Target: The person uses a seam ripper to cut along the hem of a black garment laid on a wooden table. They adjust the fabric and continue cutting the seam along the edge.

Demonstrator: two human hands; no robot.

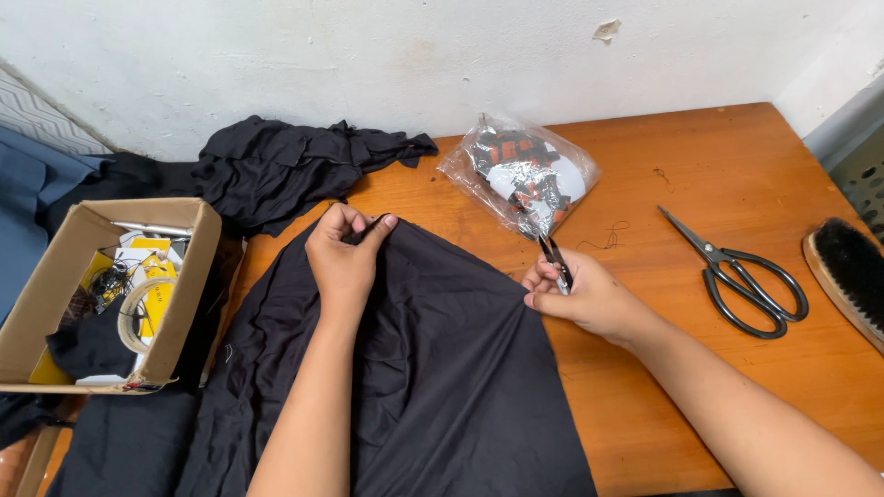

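- A black cloth (442, 368) is spread over the near part of the wooden bench (737, 166), reaching from its front edge up towards the middle.
- The top edge of the cloth is pinched by the left hand (345, 258), whose fingers are closed on a raised fold.
- A small pair of thread snips (555, 262) is gripped in the right hand (580, 294), the fingers being clamped round it with the blades pointing away from the person, just at the cloth's right edge.
- A clear plastic bag (520, 170) with black, orange and white contents is seen just beyond the snips.
- A large pair of black-handled scissors (737, 271) lies on the bench, right of the right hand and apart from it.
- A brush (852, 271) with dark bristles is placed at the far right edge.
- A heap of black fabric (295, 166) is piled against the wall (414, 55).
- An open cardboard box (101, 294) holding small odds and ends is set at the left.
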